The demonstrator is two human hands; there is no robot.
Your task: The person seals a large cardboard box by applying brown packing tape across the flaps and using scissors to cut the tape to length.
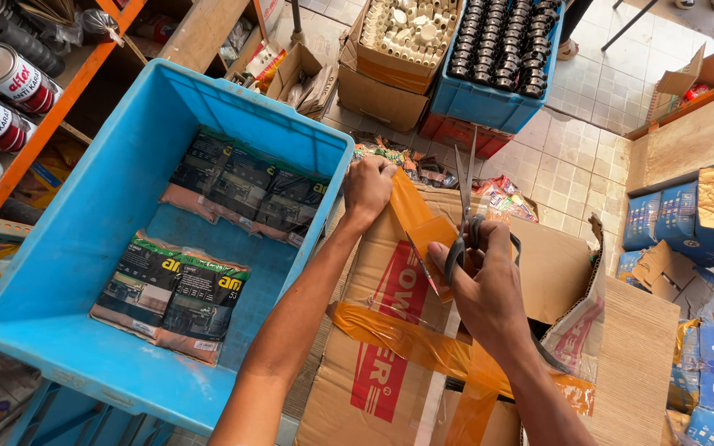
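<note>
Right hand holds scissors with fingers through the handles; left hand fingers pinch orange tape at the carton's far edge, beside the blue crate.

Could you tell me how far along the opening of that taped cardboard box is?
Done: one strip of orange tape is lifted off the cardboard box. In hand: the left hand pulls that strip taut while the right hand works the scissors at it. Left: an orange band across the box looks uncut. The blue crate alongside holds packets.
</note>
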